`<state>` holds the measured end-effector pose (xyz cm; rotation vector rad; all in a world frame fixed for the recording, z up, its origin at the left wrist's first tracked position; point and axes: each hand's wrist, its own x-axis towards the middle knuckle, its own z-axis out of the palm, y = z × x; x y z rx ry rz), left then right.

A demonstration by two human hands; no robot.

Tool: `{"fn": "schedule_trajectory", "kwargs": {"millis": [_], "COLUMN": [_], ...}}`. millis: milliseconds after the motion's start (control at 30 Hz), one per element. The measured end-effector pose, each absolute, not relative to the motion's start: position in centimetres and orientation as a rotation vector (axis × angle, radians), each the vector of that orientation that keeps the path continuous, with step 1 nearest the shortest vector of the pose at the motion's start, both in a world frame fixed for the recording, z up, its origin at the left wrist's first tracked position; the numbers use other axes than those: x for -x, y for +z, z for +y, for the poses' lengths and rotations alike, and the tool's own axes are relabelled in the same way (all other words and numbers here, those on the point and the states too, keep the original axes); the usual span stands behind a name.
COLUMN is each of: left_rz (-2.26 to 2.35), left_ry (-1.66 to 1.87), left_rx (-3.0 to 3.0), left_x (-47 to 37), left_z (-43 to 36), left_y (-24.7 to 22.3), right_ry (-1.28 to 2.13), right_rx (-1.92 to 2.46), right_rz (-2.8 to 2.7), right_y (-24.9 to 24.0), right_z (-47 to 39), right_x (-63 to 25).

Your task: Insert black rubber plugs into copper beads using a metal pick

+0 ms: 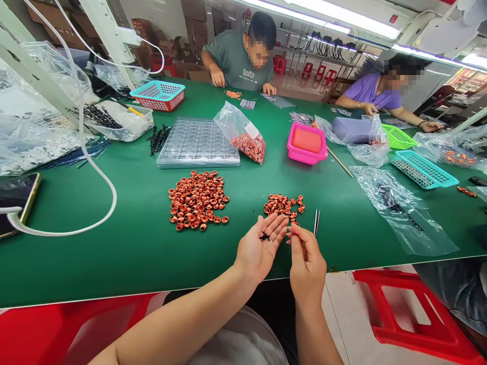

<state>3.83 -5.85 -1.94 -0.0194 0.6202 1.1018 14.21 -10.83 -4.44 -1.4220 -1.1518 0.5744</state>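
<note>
My left hand (pixel 259 249) is turned palm up with its fingers stretched out, and a few small black pieces (pixel 265 236) lie on it. Close to its fingertips, my right hand (pixel 307 256) has thumb and fingers drawn together; whatever may be between them is too small to make out. Just beyond both hands lies a small pile of copper-coloured round parts with dark centres (pixel 279 205). A larger pile of the same parts (pixel 198 198) is further left on the green table (pixel 125 258). Metal tweezers (pixel 316 222) rest right of the small pile.
Behind the piles are clear plastic trays (pixel 200 144), a bag of orange parts (pixel 249 144) and a pink basket (pixel 307 144). A white cable (pixel 110 203) loops at left near a phone (pixel 19 203). Plastic bags (pixel 403 210) lie at right. Two people sit across the table.
</note>
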Motion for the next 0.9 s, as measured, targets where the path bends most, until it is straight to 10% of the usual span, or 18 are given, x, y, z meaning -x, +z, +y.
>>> {"fn": "schedule_trajectory", "kwargs": {"millis": [900], "left_rz": [0.785], "left_ry": [1.289], "left_rx": [-0.694], "left_x": [-6.9], "left_z": [-5.9], "left_y": [-4.3], "right_ry": [0.967], "right_rx": [0.997], "right_rz": [-0.478], "right_y": [-4.3], "right_z": [-7.5], "right_x": [-11.0]}}
